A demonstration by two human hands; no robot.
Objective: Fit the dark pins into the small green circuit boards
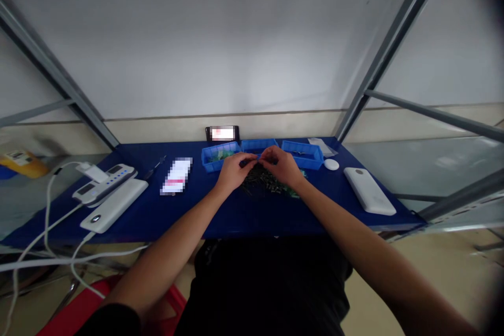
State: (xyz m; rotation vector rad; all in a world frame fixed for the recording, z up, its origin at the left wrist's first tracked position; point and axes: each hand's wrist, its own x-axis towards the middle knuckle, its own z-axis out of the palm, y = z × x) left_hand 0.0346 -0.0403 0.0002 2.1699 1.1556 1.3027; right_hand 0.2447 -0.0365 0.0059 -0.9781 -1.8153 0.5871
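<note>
My left hand (235, 169) and my right hand (280, 164) meet over the middle of the blue table, fingertips nearly touching. Both are pinched around something too small to make out. Beneath them lies a pile of small dark metal-like parts (271, 182), with green pieces (293, 192) at its right side. Behind the hands stand three blue bins: the left bin (208, 167) holds green pieces, the middle bin (259, 143) is partly hidden by my hands, and the right bin (315, 163) has a few small parts in it.
A phone (177, 176) lies left of my hands; another phone (222, 134) leans at the back. Farther left are a power strip (104, 185), a white power bank (114, 206) and cables. On the right are a round white object (331, 164) and a white power bank (369, 191).
</note>
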